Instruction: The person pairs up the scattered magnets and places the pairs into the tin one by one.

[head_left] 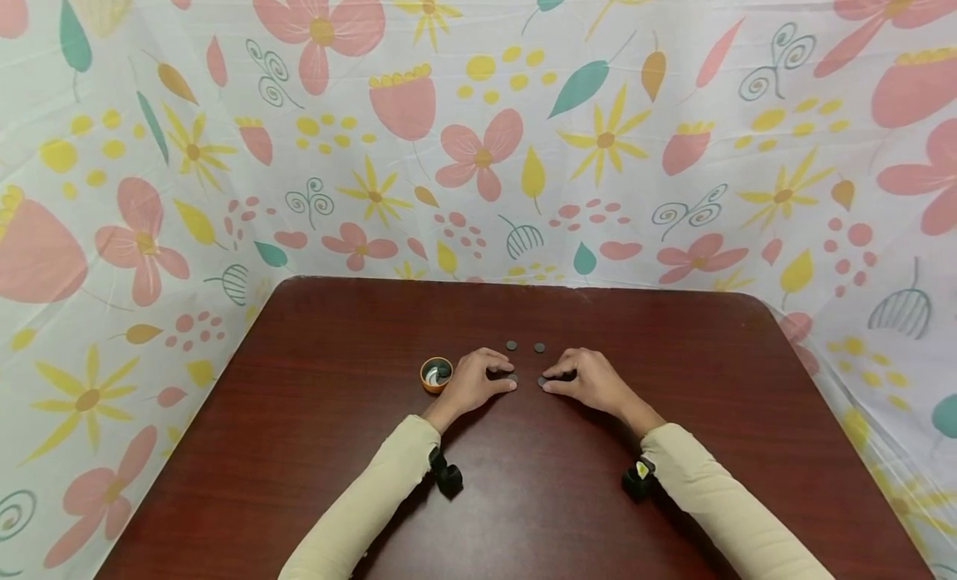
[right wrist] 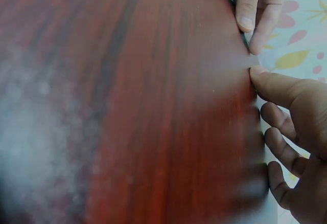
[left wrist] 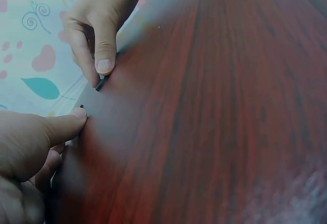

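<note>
Below frame centre, a partly hidden disc (head_left: 513, 378) is pinched by the left hand (head_left: 474, 379), another disc (head_left: 542, 381) by the right hand (head_left: 591, 379). Indistinct contents (head_left: 437, 372) are held in the bowl (head_left: 431, 390), centre-left.

The left hand (head_left: 471, 380) and right hand (head_left: 591, 380) each partly cover the disc they pinch, so neither the left disc (head_left: 514, 377) nor the right disc (head_left: 542, 381) shows whole. Any markings on the two far discs (head_left: 512, 346) (head_left: 540, 347) are too small to tell, as are the bowl's (head_left: 433, 388) contents. The head view's bottom edge cuts off both sleeves (head_left: 366, 501) and the worktop's (head_left: 538, 513) near side; the left wrist view crops the left hand.
</note>
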The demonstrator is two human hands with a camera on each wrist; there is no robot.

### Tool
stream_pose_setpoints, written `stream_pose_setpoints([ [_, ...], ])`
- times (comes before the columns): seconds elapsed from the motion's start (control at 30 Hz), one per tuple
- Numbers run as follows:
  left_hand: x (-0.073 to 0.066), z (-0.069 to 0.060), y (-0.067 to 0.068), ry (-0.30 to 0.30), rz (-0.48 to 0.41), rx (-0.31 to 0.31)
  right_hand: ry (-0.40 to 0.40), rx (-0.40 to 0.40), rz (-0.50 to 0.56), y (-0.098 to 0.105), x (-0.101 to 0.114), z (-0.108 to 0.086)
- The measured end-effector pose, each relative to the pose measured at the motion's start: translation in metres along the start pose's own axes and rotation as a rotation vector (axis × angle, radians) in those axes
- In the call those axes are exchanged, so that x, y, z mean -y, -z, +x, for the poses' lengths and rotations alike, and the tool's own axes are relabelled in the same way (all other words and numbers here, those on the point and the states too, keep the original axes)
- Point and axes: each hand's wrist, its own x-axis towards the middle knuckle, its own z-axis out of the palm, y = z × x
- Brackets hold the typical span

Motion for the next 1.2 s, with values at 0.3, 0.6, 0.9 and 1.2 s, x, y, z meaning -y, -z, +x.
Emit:
stream_pose_setpoints([
  [0.3,-0.0002,0.0032,-0.0002,-0.076,0.038,0.021,0.014,0.019,0.019,-0.0018,0.0018,0.0048],
  [0.6,-0.0013,0.0057,-0.0035,-0.107,0.069,0.062,0.004,0.028,0.03,-0.0057,0.0042,0.0062],
  [0.9,-0.0016,0.0079,-0.0043,-0.108,0.055,0.066,-0.002,0.041,0.027,-0.0063,0.0082,0.0095],
  [1.2,-0.0033,0.0077,-0.0057,-0.101,0.062,0.061,-0.016,0.047,0.012,-0.0073,0.0067,0.0101],
])
